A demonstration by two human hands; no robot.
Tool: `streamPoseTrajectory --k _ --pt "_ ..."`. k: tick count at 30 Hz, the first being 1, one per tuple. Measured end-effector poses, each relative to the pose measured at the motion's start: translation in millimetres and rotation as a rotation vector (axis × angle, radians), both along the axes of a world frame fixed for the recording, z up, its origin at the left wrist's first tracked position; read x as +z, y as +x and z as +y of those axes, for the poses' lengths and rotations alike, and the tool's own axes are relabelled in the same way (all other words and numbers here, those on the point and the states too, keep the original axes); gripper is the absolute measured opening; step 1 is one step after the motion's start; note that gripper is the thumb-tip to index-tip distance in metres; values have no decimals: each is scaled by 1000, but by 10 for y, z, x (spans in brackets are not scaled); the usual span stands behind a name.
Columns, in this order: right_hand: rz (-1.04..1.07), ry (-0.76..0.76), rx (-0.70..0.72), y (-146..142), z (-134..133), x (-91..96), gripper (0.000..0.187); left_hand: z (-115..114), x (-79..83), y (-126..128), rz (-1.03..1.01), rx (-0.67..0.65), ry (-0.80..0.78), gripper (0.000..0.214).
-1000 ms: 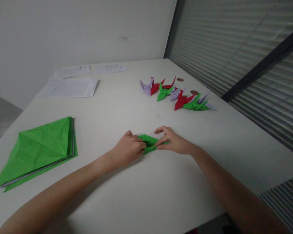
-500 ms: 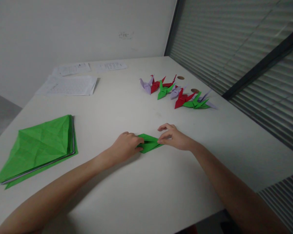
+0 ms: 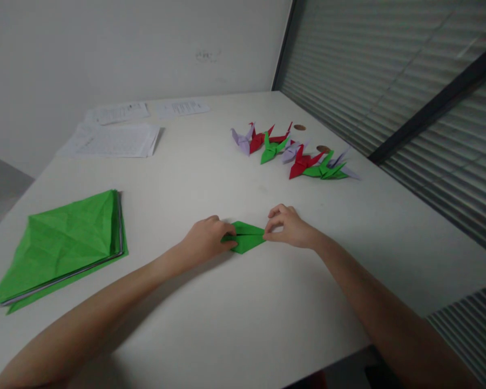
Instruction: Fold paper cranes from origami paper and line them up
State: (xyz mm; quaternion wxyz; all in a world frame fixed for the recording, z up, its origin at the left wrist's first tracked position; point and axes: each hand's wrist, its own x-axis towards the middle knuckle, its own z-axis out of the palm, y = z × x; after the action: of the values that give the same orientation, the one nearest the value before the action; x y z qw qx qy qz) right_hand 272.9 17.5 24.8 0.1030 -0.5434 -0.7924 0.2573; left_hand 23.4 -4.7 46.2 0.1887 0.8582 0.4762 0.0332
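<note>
A piece of green origami paper (image 3: 247, 240), folded into a narrow diamond with a slit along its middle, lies on the white table (image 3: 227, 313) in front of me. My left hand (image 3: 210, 235) is closed on its left end, thumb and fingers covering that tip. At the right tip, my right hand (image 3: 287, 227) pinches the paper between thumb and forefinger, its other fingers curled above. Past my hands, several folded paper cranes stand in a cluster, among them a red crane (image 3: 303, 162), a green crane (image 3: 273, 147) and a lilac crane (image 3: 243, 139).
On the left rests a stack of creased green paper sheets (image 3: 68, 232) with grey edges between. Printed white papers (image 3: 113, 141) lie at the back left. Two round holes, one a brown hole (image 3: 323, 148), are near the right edge, beside the window blinds (image 3: 368, 70).
The slit in the folded paper has narrowed as its upper and lower flaps came together. My right fingers have closed into a tighter pinch at the right tip.
</note>
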Motion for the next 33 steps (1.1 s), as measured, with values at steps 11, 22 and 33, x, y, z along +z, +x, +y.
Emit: streamPoseTrajectory --k 11,22,33 --pt "614 -204 -132 -2 73 -55 28 11 -28 -6 -396 78 -511 56" --pt "1100 10 -273 -168 24 -63 27 133 -222 107 -1318 529 -837 50" --pt "795 222 -45 -310 -105 -123 15 70 -337 180 -1550 540 -773 36"
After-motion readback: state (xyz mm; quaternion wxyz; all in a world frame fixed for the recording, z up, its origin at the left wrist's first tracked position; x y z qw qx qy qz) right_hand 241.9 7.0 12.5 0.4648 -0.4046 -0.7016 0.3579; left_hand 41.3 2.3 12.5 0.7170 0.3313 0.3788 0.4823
